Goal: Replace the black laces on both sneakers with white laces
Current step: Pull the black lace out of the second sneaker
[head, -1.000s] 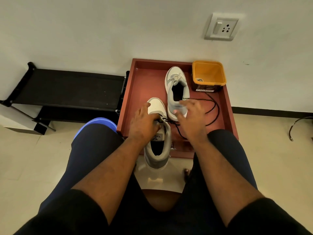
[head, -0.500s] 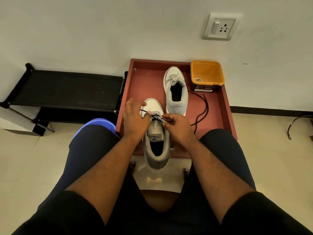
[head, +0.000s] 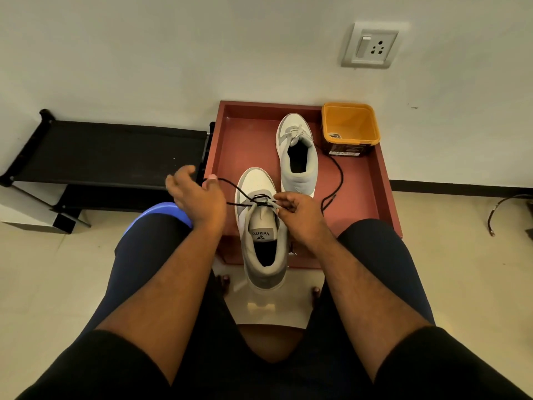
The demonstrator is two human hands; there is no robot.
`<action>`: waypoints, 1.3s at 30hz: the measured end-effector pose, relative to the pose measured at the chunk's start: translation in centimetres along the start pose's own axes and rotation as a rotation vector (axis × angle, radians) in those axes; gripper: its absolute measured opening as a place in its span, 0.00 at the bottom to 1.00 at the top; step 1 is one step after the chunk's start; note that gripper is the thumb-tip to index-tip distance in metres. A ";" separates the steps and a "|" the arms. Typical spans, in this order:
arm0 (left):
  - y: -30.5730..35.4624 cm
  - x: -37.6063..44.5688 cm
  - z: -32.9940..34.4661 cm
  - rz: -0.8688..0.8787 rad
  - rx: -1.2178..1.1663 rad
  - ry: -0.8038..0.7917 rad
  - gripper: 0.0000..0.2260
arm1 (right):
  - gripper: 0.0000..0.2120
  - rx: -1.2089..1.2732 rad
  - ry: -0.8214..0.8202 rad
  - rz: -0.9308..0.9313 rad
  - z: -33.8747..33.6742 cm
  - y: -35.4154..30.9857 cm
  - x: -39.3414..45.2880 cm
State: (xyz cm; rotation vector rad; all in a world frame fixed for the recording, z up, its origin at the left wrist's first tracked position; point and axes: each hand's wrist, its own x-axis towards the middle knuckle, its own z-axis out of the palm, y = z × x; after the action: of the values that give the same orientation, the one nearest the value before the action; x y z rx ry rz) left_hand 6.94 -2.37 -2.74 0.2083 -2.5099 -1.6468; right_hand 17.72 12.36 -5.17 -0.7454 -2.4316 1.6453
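Observation:
A grey and white sneaker (head: 261,226) lies toe away from me, half on the red tray (head: 248,145), half over its near edge. Its black lace (head: 230,186) runs through the lowest eyelets only. My left hand (head: 196,194) pinches one lace end out to the left of the shoe. My right hand (head: 300,212) grips the shoe's right eyelet flap at the lace. The second sneaker (head: 298,157) stands further back on the tray with white laces in it. A loose black lace (head: 339,180) lies on the tray to the right.
An orange tub (head: 350,127) sits in the tray's far right corner against the wall. A black low rack (head: 109,154) stands to the left. My knees flank the tray, and a blue stool edge (head: 170,210) shows beside my left thigh. A cable end (head: 507,209) lies at the right.
My left hand has moved left, drawing the black lace out of the near shoe's eyelets. My right hand came back from the loose lace and took hold of the shoe's right side.

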 end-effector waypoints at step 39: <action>0.4 -2.4 -0.6 0.226 0.685 -0.321 0.30 | 0.11 -0.042 0.072 0.021 0.2 0.2 0.0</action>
State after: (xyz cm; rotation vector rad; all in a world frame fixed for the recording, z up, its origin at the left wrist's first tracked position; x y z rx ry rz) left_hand 9.37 -2.28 -2.21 -0.2923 -3.1059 -0.7370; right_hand 17.66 12.25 -5.42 -0.8239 -2.4241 1.5509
